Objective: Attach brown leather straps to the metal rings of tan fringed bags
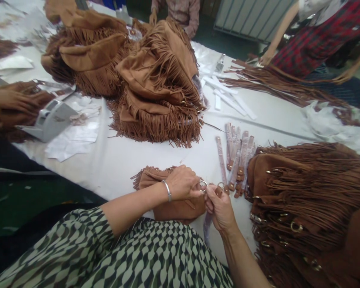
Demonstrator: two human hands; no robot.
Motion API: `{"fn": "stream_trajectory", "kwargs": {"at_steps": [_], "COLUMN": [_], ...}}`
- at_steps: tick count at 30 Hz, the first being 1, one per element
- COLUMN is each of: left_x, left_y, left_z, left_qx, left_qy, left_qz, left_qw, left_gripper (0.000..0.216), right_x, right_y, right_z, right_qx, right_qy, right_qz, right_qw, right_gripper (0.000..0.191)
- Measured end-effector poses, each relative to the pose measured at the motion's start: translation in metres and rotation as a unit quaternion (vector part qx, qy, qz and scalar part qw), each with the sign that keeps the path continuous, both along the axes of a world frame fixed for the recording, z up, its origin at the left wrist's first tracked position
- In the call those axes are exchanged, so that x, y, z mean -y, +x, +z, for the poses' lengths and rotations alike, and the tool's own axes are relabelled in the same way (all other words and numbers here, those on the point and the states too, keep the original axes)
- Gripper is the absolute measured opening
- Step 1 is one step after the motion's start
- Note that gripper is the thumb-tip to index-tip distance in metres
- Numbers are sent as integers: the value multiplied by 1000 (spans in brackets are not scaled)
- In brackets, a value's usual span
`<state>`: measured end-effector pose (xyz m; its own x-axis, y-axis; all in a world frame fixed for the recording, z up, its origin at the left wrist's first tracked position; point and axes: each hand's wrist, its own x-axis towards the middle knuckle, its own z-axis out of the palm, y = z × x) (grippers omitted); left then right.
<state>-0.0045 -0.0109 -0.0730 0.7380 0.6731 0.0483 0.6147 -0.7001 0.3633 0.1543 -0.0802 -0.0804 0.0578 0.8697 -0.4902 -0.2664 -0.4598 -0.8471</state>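
Head view showed a white table [132, 160] heaped with fringed bags, where my left hand [183, 184] pinched a metal ring [203, 185] and my right hand [220, 206] gripped a strap [208, 224] hanging toward me.

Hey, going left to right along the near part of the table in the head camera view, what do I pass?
Left hand on a small fringed brown bag → metal ring → right hand → wrapped brown straps → pile of fringed brown bags.

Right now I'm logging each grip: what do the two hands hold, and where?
Left hand pinches the metal ring on the small fringed bag; right hand grips a wrapped strap near its clasp end.
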Motion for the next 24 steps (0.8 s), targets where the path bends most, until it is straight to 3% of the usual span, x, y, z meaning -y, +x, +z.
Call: {"fn": "stream_trajectory", "kwargs": {"at_steps": [4,10,14,17,21,24], "left_x": [2,6,8,6,6,9], "left_y": [-1,-3,-5,-7,-7,-4], "left_z": [-3,1,2,-1,-4,-5], "left_qx": [3,19,27,36,36,36], "left_qy": [1,7,18,15,2,-7], "left_qz": [8,-34,-45,-8,8,-17], "left_qw": [1000,999,998,999,999,999], "left_gripper": [40,35,32,35,38,39], "right_x": [-1,-20,-33,-31,-17,-15], "right_y": [-7,9,19,17,10,10], "right_z": [3,10,19,22,16,12], "right_qx": [-14,-108,-108,-94,-60,-91], "right_qy": [13,-82,-125,-99,-27,-63], "right_qz": [-30,128,176,168,102,98], "right_qw": [999,982,970,976,993,989], "right_gripper": [30,34,32,32,32,33]}}
